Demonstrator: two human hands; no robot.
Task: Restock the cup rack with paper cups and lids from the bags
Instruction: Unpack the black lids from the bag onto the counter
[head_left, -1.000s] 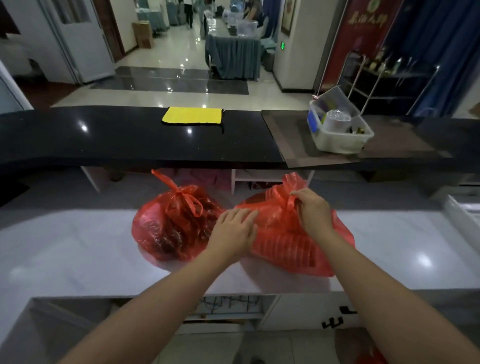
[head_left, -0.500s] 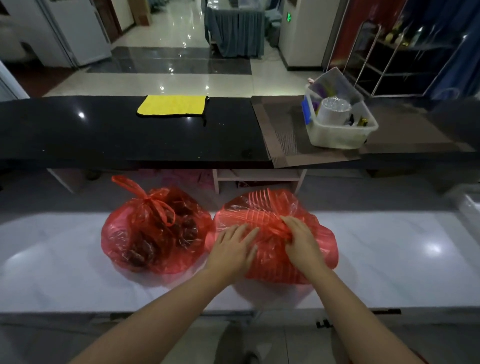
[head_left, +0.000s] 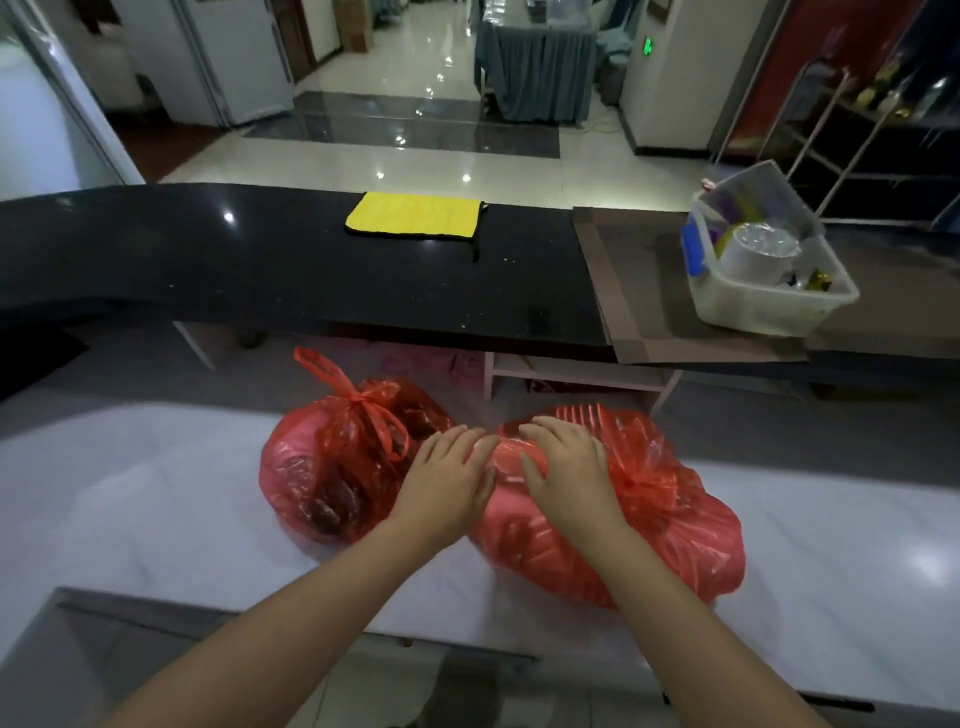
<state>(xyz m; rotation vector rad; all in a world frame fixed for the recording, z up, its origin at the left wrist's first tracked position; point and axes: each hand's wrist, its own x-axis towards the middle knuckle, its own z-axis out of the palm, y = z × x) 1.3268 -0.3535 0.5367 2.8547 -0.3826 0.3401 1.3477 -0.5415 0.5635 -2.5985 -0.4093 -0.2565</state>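
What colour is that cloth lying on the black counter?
The cloth is bright yellow with a dark edge, seen in the head view, the only one.

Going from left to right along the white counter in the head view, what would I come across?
Tied red bag → left hand → right hand, both hands resting flat on the second red bag, which stretches furthest right.

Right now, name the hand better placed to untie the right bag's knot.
Right hand: it rests on the right red bag beside the knot; the left hand lies farther away, at the bag's left end.
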